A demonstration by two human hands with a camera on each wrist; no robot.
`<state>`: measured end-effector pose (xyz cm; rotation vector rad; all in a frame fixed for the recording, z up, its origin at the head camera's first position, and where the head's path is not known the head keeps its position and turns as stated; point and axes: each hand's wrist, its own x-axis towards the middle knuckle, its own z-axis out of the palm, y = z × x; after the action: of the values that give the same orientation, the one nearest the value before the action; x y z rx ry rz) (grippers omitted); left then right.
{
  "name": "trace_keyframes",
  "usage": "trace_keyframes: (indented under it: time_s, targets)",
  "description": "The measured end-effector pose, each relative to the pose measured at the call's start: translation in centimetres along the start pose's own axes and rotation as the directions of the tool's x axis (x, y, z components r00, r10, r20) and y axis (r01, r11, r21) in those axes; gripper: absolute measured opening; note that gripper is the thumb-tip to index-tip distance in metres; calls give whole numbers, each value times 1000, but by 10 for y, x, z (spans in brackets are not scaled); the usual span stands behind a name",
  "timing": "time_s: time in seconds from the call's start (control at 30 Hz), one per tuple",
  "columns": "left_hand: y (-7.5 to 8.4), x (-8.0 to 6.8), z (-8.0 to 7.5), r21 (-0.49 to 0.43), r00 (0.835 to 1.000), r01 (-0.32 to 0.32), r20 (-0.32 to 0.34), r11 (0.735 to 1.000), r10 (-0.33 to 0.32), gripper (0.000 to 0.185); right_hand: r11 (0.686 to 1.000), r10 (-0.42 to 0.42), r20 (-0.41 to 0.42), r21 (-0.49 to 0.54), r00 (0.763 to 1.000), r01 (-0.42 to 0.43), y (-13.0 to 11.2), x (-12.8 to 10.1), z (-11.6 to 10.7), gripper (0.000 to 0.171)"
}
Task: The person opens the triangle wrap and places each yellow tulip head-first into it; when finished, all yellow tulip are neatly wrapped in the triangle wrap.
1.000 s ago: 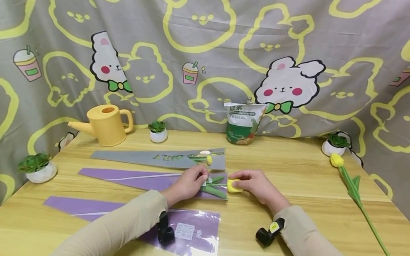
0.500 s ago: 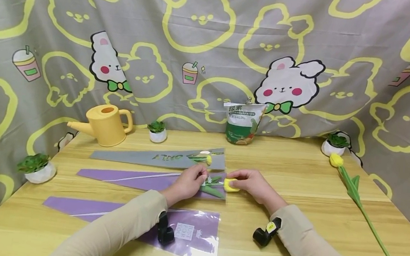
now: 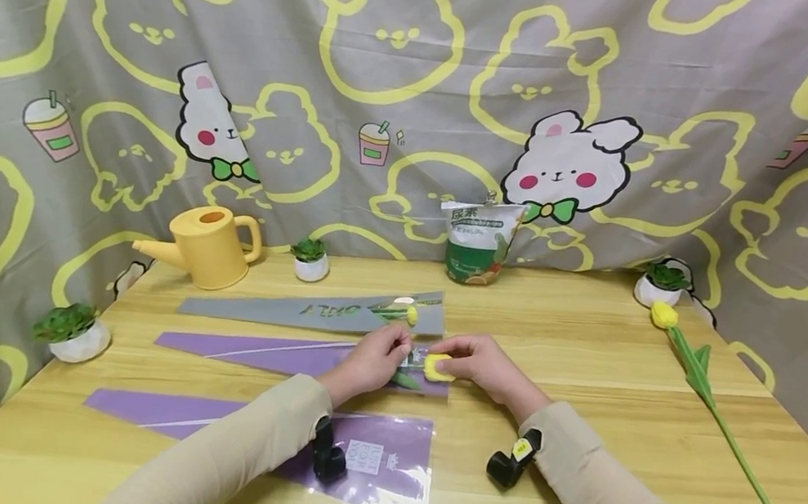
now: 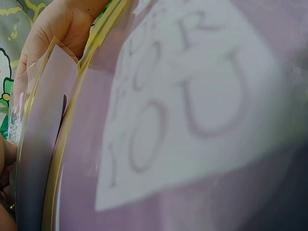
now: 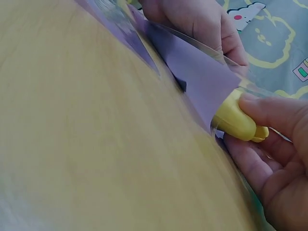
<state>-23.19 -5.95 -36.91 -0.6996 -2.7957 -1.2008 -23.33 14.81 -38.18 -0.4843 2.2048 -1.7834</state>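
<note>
My right hand (image 3: 465, 357) pinches the yellow bud of a tulip (image 3: 436, 366) and holds it at the mouth of the middle purple sleeve (image 3: 268, 350). The green stem and leaves lie inside that sleeve. My left hand (image 3: 384, 354) grips the sleeve's open edge and holds it up. In the right wrist view, the bud (image 5: 235, 118) sits half under the purple film (image 5: 192, 72), with my right fingers (image 5: 274, 144) around it and my left hand (image 5: 197, 21) behind. The left wrist view is filled by the near purple sleeve's "FOR YOU" label (image 4: 192, 110).
A grey sleeve (image 3: 309, 309) holding another tulip lies behind my hands, and a third purple sleeve (image 3: 382, 457) lies near the front edge. A loose yellow tulip (image 3: 664, 315) lies at the right. A yellow watering can (image 3: 208, 244), a bag (image 3: 477, 242) and small potted succulents (image 3: 310, 259) line the back.
My right hand has moved left with the tulip, sliding the stem further into the purple sleeve. The left hand has stayed on the sleeve's mouth.
</note>
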Motion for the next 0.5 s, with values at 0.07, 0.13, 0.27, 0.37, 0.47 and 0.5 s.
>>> trace_keyframes:
  time_s: [0.07, 0.13, 0.27, 0.37, 0.47, 0.5]
  targets:
    - [0, 0, 0, 0, 1000, -1, 1, 1000, 1, 12, 1000, 9, -4, 3, 1000, -9, 0, -1, -1, 34]
    - [1, 1, 0, -5, 1000, 3, 1, 1000, -3, 12, 1000, 10, -10, -1, 1000, -10, 0, -4, -4, 35]
    - [1, 1, 0, -19, 1000, 16, 5, 1000, -15, 12, 1000, 2, -2, 1, 1000, -2, 0, -9, -9, 38]
    - [-1, 0, 0, -30, 1000, 19, 0, 999, -19, 12, 1000, 2, 10, 24, 1000, -3, 2, -14, -11, 41]
    - [-2, -1, -1, -36, 1000, 19, -9, 999, -20, 12, 1000, 3, 13, 24, 1000, -3, 2, -17, -12, 44]
    - [-2, -1, -1, -38, 1000, 18, -11, 999, -18, 11, 1000, -1, 13, 12, 1000, 1, 2, -18, -11, 45]
